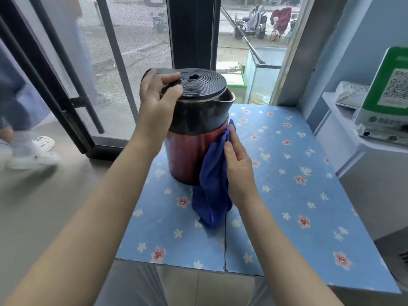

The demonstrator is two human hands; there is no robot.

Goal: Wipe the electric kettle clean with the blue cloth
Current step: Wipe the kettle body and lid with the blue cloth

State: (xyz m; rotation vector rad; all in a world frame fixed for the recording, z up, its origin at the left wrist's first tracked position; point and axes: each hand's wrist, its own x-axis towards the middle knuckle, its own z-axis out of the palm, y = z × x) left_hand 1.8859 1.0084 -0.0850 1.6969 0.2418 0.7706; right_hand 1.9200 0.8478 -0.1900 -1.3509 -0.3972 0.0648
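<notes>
An electric kettle (187, 155) with a dark red body, black upper band and ribbed black lid stands upright on the blue flowered table (287, 195). My left hand (157, 100) grips the kettle's top at its left side, fingers over the lid's edge. My right hand (237, 168) presses the blue cloth (212, 195) flat against the kettle's right side. The cloth hangs down from under my palm and its lower end lies bunched on the table. The kettle's handle is hidden behind my left hand.
A white counter (364, 151) with a green QR-code stand (388, 89) rises to the right of the table. Glass doors (123, 62) stand behind the kettle. Another person's legs and white shoes (33, 155) are on the floor at far left.
</notes>
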